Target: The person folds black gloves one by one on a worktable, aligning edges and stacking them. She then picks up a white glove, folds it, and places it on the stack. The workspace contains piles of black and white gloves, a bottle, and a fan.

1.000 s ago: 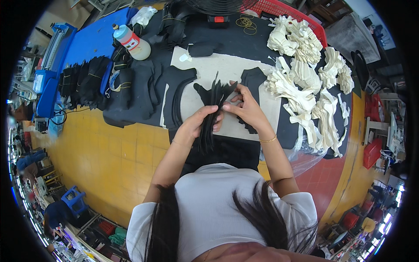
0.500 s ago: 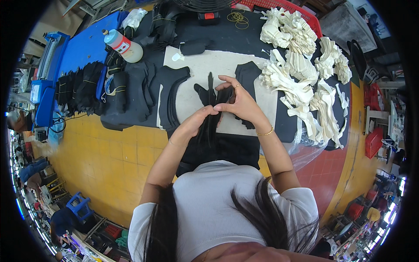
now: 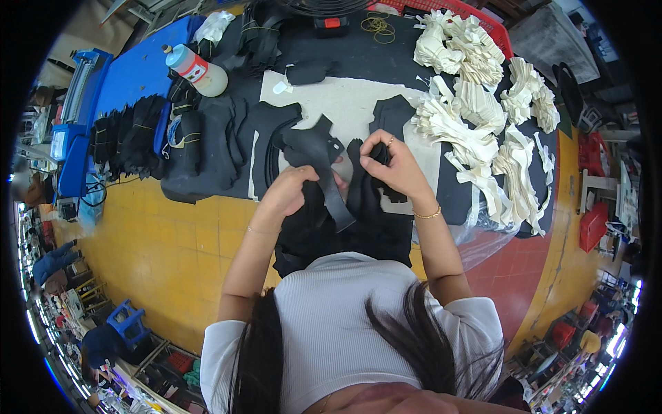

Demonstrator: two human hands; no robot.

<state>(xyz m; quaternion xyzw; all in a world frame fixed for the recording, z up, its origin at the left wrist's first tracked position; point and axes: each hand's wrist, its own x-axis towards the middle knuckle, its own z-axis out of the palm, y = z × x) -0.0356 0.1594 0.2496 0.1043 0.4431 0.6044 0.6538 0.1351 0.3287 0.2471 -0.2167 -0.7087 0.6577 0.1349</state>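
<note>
A flat black cut piece (image 3: 318, 148) with a curved outline hangs from my left hand (image 3: 286, 191), whose fingers are closed on its edge. One long end of it trails down toward my lap. On the right, my right hand (image 3: 398, 165) pinches a bundle of narrow black cut pieces (image 3: 363, 190), turned edge-on. The two lots are apart, with the pale sheet showing between them. Stacked black cut pieces (image 3: 265, 141) lie beside my left hand, and another black stack (image 3: 393, 110) lies just beyond my right hand.
A pale sheet (image 3: 324, 96) covers part of the dark table. Bundles of cream strips (image 3: 455, 117) lie at right. At left stand a spray bottle (image 3: 200, 72), tied black bundles (image 3: 138, 131) and a blue machine (image 3: 79, 117). A red basket (image 3: 489, 27) is at the far right.
My hands have moved apart. The black pieces held together between them are now split: one piece opened out in my left hand, a bundle in my right.
</note>
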